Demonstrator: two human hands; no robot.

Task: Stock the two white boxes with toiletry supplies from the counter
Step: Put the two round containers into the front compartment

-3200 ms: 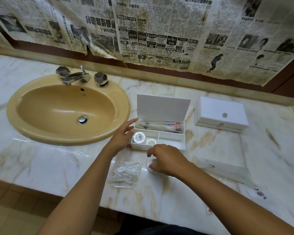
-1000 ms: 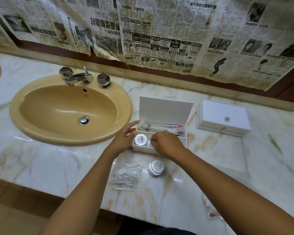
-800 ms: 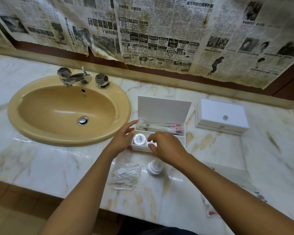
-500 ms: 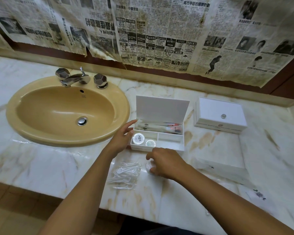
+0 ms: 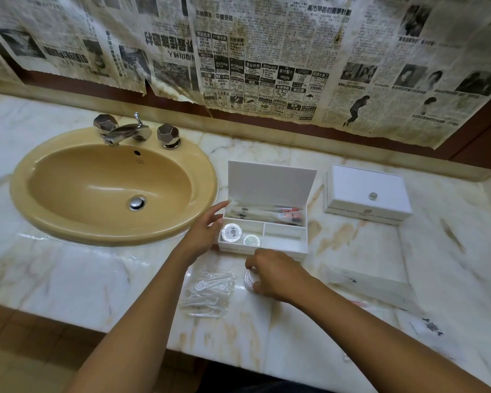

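Near the front edge of the tabletop [image 5: 68, 279], the right hand [image 5: 275, 279] curls its grip around a small round container [image 5: 249, 279], mostly hidden under the fingers, so I cannot say for certain that it is lifted. The left hand [image 5: 203, 232], fingers straight and apart, rests against the left wall of the open white box [image 5: 262, 246], steadying it. Its lid stands upright toward the wall; its long axis runs parallel to the front edge. Two round containers [image 5: 232, 232] already sit in the front-left compartment, with long sachets [image 5: 270, 214] lying lengthwise in the rear one. The second white box [image 5: 367, 194] sits shut toward the right corner. A risk: that front-left compartment looks nearly full, so a third container could jam or tip. A packet of plastic picks [image 5: 210, 293] lies just beside the right hand and could get swept off.
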